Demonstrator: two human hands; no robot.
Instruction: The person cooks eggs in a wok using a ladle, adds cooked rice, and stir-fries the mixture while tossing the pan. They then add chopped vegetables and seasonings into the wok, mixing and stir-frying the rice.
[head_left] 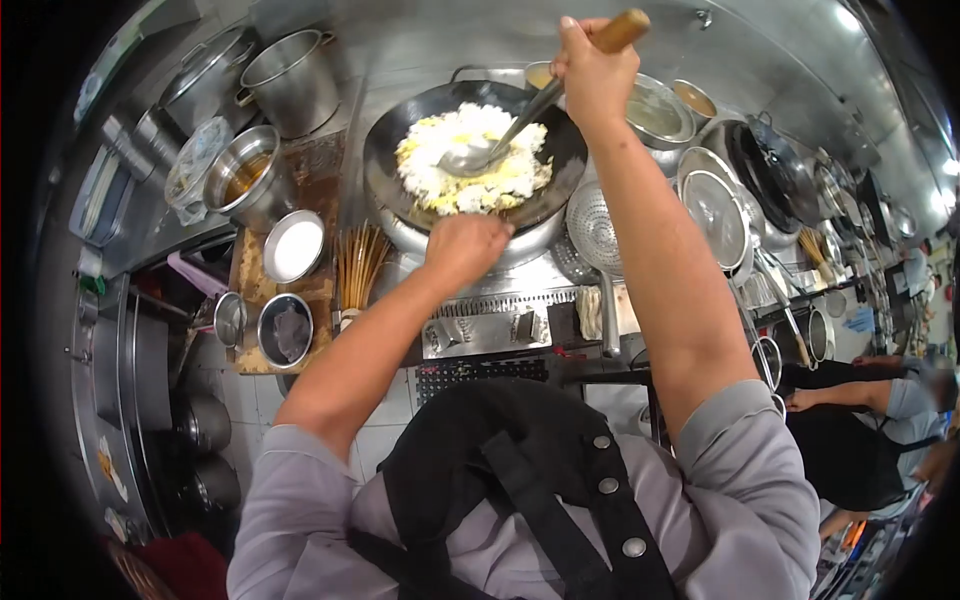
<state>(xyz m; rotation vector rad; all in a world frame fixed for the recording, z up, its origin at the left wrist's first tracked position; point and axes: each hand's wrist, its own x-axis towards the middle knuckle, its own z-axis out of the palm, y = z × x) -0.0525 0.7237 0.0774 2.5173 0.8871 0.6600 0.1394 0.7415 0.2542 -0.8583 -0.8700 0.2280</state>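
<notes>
My right hand (600,75) is wrapped round the wooden-ended handle of a metal ladle (529,116), up above the far right of the wok. The ladle slants down to the left, its bowl resting in white rice mixed with yellow egg (425,170). This food lies in a dark wok (566,165) on the stove. At the near rim of the wok my left hand (466,247) is closed on its edge; the exact grip point is hidden under the fingers. A loop handle shows on the wok's far side.
Right of the wok lie a perforated skimmer (594,228) and wire strainers (714,215). To the left are a bamboo brush (358,265), a bowl of white powder (294,246), a pot of brown liquid (245,180) and tall pots (292,85). Another person (850,430) stands at far right.
</notes>
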